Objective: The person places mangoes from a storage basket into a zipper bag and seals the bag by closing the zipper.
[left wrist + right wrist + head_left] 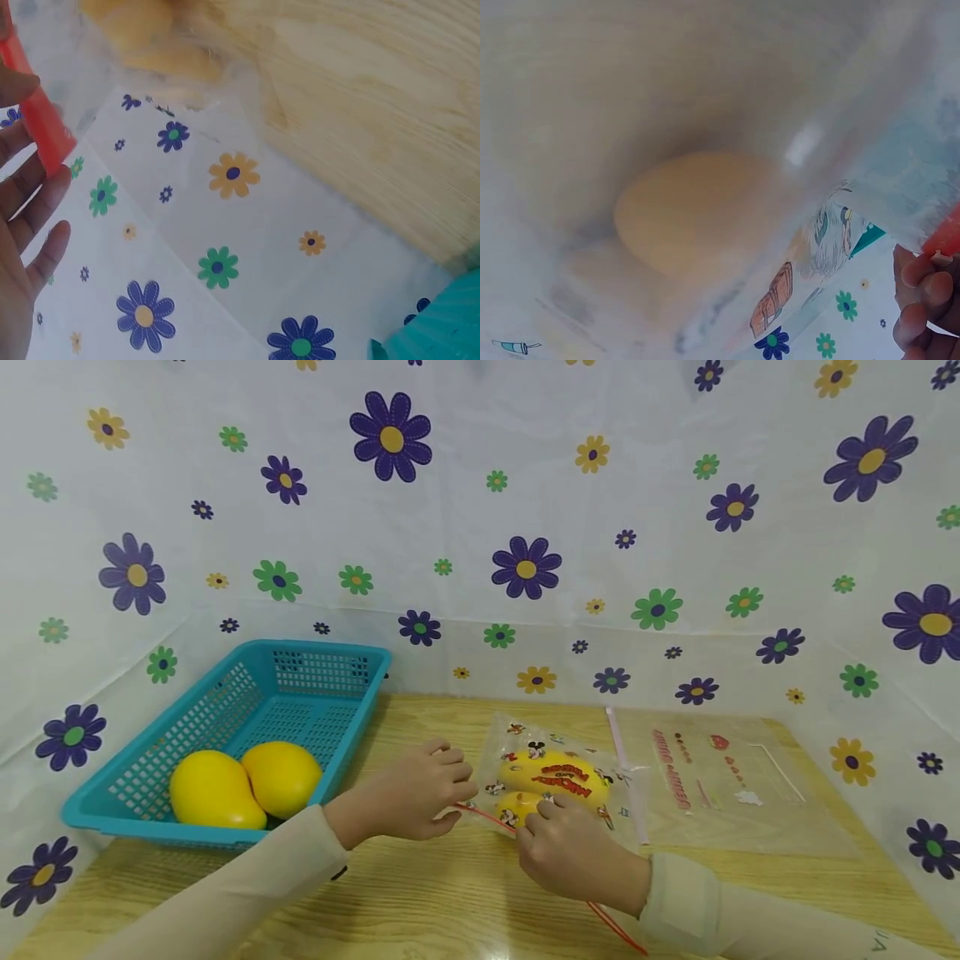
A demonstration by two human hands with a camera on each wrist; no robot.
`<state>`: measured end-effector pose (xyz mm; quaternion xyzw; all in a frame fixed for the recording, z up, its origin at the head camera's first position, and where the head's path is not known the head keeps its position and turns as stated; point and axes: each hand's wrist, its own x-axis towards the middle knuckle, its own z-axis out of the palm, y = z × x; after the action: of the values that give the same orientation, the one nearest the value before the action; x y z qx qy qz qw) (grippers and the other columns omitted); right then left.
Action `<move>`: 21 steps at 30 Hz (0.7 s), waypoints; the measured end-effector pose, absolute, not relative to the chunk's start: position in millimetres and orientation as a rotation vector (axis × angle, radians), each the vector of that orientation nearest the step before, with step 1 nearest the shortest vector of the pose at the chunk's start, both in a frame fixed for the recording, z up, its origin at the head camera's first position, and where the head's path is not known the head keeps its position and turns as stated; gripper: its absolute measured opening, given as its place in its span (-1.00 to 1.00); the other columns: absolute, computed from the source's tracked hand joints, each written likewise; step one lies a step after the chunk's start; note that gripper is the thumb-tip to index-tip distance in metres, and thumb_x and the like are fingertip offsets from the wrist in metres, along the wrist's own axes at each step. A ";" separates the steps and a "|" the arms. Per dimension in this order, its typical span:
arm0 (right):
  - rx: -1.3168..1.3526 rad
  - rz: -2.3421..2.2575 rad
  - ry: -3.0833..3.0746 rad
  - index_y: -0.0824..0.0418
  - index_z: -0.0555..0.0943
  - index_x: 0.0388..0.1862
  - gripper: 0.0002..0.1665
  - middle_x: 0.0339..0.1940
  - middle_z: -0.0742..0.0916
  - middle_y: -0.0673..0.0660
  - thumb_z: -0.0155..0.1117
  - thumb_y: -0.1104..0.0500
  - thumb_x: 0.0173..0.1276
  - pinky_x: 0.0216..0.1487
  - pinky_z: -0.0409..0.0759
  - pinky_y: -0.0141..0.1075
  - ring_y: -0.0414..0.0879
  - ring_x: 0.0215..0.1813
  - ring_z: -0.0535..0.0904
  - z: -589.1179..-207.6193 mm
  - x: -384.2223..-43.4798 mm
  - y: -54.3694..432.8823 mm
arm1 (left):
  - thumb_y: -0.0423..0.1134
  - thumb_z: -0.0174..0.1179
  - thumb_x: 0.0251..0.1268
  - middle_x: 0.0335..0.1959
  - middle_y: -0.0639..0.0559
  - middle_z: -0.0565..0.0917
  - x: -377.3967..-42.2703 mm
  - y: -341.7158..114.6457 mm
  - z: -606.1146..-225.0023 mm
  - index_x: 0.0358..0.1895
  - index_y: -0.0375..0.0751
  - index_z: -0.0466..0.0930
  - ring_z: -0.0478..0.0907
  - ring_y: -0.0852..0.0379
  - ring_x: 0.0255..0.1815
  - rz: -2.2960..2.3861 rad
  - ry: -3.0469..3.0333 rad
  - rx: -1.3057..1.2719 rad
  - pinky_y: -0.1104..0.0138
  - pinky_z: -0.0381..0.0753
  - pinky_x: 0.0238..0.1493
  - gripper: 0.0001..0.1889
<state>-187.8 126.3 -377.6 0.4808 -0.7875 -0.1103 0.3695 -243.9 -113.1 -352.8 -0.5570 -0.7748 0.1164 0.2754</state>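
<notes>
A clear printed plastic bag with yellow mangoes inside lies on the table, a red strip running along its near edge. At the strip's left end, my left hand pinches it between thumb and fingers; the left wrist view shows the red strip up close. My right hand has its fingers curled over the same edge farther right, and the red edge trails out below the wrist. In the right wrist view, a mango shows hazily through the film.
A teal plastic basket stands at the left with two yellow mangoes in its near end. Another clear bag with a pink strip lies flat at the right. Flower-printed white sheeting surrounds the wooden table.
</notes>
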 end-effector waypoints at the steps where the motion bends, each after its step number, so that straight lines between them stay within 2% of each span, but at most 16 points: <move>1: 1.232 -0.281 -2.026 0.04 0.26 -0.87 -0.58 -0.86 0.32 -0.12 0.28 0.11 -0.03 -0.59 0.03 -0.43 -0.25 -0.68 0.04 -377.4 -187.9 126.1 | 0.00 0.27 0.07 -0.46 0.19 0.53 -242.8 -111.4 -353.7 -0.41 0.03 0.52 0.39 0.18 -0.37 0.321 -2.071 -1.510 0.30 0.43 -0.12 -0.81; 6: 1.231 -0.263 -2.035 0.03 0.21 -0.87 -0.56 -0.85 0.23 -0.12 0.26 0.13 -0.03 -0.58 0.02 -0.42 -0.24 -0.65 -0.04 -377.5 -188.7 125.5 | -0.04 0.30 0.12 -0.47 0.22 0.56 -243.2 -107.5 -360.3 -0.44 0.05 0.55 0.40 0.22 -0.41 0.321 -1.983 -1.529 0.35 0.43 -0.16 -0.85; 12: 1.233 -0.242 -2.026 0.02 0.21 -0.87 -0.55 -0.85 0.23 -0.12 0.25 0.12 -0.02 -0.58 -0.03 -0.41 -0.24 -0.66 -0.06 -377.1 -190.0 122.4 | -0.16 0.26 0.18 -0.52 0.21 0.54 -248.9 -107.9 -362.1 -0.47 0.05 0.56 0.37 0.22 -0.44 0.264 -2.016 -1.524 0.35 0.45 -0.16 -0.89; 21: 1.231 -0.265 -2.020 0.03 0.23 -0.88 -0.56 -0.86 0.27 -0.12 0.26 0.11 -0.02 -0.58 0.03 -0.40 -0.24 -0.68 -0.01 -376.3 -190.0 118.4 | -0.13 0.30 0.13 -0.51 0.20 0.53 -254.1 -111.5 -360.9 -0.46 0.06 0.55 0.39 0.21 -0.42 0.259 -2.054 -1.507 0.33 0.46 -0.13 -0.89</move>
<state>-190.0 118.4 -376.3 0.4802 -0.7878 -0.1034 0.3716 -254.1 -111.5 -360.9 -0.5640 -0.7684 0.0971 0.2864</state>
